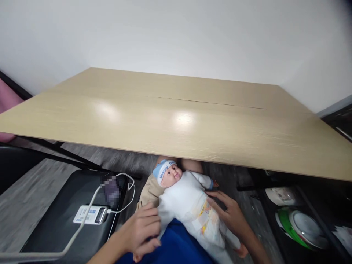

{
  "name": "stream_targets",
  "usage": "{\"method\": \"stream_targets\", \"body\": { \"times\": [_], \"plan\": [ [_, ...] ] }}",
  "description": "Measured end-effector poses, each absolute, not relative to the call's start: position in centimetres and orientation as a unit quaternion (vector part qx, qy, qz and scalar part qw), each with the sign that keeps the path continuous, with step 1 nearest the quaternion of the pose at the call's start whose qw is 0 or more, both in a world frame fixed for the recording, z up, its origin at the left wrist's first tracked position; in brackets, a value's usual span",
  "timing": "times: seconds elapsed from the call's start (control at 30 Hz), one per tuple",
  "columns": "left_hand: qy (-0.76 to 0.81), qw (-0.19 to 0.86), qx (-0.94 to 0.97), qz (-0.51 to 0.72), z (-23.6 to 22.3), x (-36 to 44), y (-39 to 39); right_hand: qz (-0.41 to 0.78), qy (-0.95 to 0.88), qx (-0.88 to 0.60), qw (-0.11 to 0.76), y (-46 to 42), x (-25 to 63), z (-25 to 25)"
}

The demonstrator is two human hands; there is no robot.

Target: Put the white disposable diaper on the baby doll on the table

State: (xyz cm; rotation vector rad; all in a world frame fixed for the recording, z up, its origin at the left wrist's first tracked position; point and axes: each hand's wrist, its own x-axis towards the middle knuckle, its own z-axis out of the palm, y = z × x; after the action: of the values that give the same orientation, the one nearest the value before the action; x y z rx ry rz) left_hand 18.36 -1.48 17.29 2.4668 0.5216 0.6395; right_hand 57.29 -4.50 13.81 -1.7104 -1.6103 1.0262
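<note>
A baby doll [184,201] lies on its back across my lap, tilted, its head by the table's front edge. It wears a white top, a blue-and-white hat [165,171] with lettering and a diaper [205,220] with a colourful print. My left hand [144,227] is beside the doll's sleeve at the lower left, fingers loosely bent and apart from the thumb; nothing shows in its grasp. Against the doll's other side, near the diaper's waist, my right hand [228,211] rests with fingers stretched out. My own arm partly covers the doll's lower leg.
A light wood table [165,128] spans the view ahead, over my knees. To the left, a black chair seat [82,190] bears a white device [90,214] with cables. At the right, a dark shelf holds a green-rimmed round container [299,227]. A white wall stands behind.
</note>
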Motion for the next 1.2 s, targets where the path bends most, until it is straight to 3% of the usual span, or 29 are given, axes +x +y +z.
{"method": "stream_targets", "body": {
  "times": [0.27,0.53,0.8,0.97,1.07,1.2],
  "plan": [
    [0.146,0.294,0.929,0.172,19.4,31.1,1.6,0.317,-0.641,-0.620,0.321,-3.8,57.9,13.2],
    [0.145,0.353,0.909,0.166,18.8,30.9,2.2,0.240,-0.623,-0.667,0.331,-1.2,60.0,12.0],
    [0.212,0.361,0.892,0.170,19.3,30.8,1.9,0.352,-0.720,-0.515,0.305,-2.8,56.1,15.0],
    [0.220,0.346,0.899,0.155,19.7,31.7,1.8,0.334,-0.716,-0.518,0.327,-3.1,55.3,15.0],
    [0.200,0.400,0.881,0.155,20.9,31.4,2.0,0.312,-0.724,-0.527,0.316,-2.6,54.7,15.8],
    [0.093,0.513,0.848,0.099,23.1,28.5,2.4,0.327,-0.739,-0.542,0.229,-3.2,55.1,18.4]
  ]
}}
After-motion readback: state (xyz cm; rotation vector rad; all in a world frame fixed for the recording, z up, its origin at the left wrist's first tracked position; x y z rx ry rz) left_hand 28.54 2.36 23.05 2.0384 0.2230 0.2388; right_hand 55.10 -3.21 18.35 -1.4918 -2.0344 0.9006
